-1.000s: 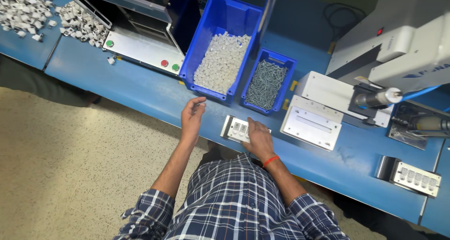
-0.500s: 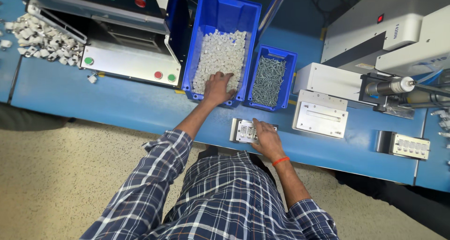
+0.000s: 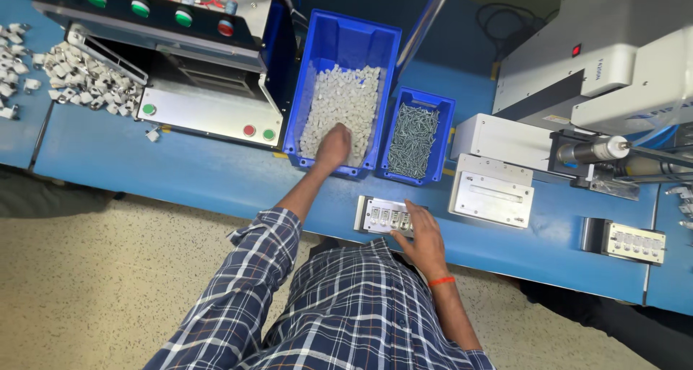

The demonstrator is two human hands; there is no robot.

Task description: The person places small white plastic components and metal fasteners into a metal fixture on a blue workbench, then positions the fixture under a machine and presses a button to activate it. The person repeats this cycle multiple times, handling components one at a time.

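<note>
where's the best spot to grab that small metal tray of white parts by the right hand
Probably by the two long edges of the small flat metal tray with white parts, coming from above at its left end. It lies flat on the blue workbench, and the right hand already rests on its right end, so the left end stays clear for a grip.

Your blue workbench [image 3: 216,179] carried a control box with coloured buttons [image 3: 180,67], a large blue bin of white parts [image 3: 346,88], a smaller blue bin of screws [image 3: 416,135], a metal fixture [image 3: 382,215] near the front edge, a white block [image 3: 492,197], another fixture [image 3: 626,240], and loose white parts [image 3: 79,81].
</note>
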